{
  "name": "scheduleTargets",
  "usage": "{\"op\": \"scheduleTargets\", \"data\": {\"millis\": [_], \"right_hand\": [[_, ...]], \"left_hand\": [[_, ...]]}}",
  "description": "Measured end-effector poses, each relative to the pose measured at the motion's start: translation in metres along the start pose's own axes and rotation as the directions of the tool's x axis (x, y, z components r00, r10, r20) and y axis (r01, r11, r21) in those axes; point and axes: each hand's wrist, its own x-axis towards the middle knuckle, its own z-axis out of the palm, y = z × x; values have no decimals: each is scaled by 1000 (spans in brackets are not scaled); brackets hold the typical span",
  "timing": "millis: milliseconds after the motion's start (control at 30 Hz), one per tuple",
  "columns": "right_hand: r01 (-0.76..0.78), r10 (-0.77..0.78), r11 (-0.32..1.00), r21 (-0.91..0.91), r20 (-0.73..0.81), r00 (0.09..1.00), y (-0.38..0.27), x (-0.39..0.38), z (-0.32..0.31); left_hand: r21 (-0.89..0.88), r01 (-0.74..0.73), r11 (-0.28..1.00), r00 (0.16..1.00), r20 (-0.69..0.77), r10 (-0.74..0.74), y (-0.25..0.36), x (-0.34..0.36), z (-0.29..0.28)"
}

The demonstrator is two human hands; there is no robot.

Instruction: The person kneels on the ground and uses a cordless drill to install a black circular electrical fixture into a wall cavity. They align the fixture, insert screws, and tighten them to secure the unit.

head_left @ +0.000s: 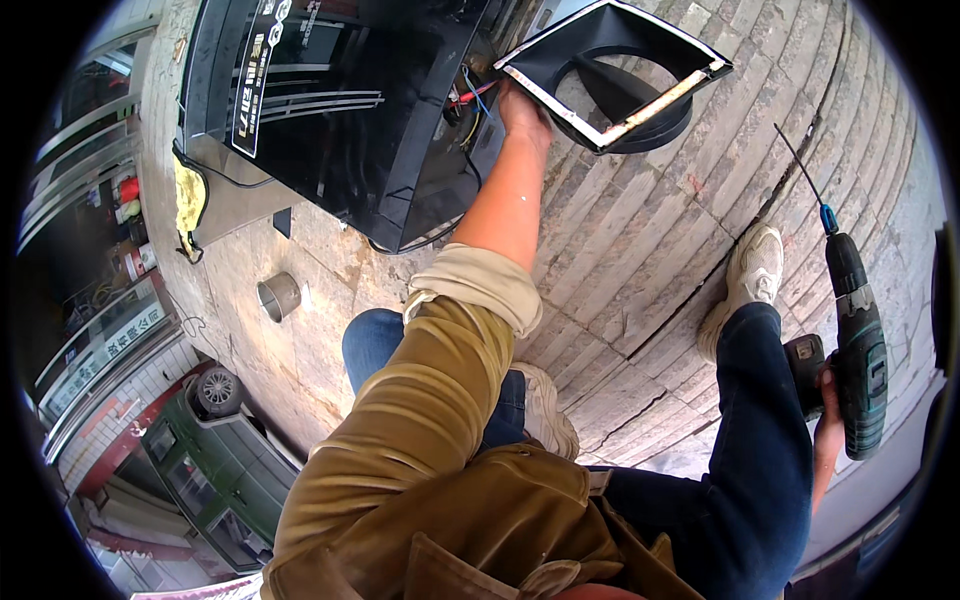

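My left hand (pixel 525 118) reaches forward beside a large black cabinet (pixel 370 165) and grips the near-left corner of a black duct adapter (pixel 655 132). The adapter has a square frame with a pale, partly rusty rim, and a round collar. Most of the fingers are hidden behind it. Red, blue and yellow wires (pixel 470 95) show at the cabinet's open side, close to the left hand. Low on my right side, my right hand (pixel 828 425) is closed around a dark green and black cordless drill (pixel 862 360). A long thin bit (pixel 797 160) points forward from its chuck.
A metal cup (pixel 279 297) stands on the paving left of my legs. Yellow material (pixel 190 200) hangs by the cabinet's left side. My shoes (pixel 752 270) rest on grooved paving slabs (pixel 620 240). Farther left are a green vehicle (pixel 205 480) and shopfronts.
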Motion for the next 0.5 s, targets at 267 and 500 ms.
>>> {"op": "scheduleTargets", "data": {"millis": [267,500], "right_hand": [[-29,30,999,14,-51,998,16,-15,-12],[-48,49,999,14,-78,996,18,-19,-20]], "left_hand": [[370,-102,923,968,250,7,1,-45,51],[438,-174,882,886,460,-54,5,-51,35]]}}
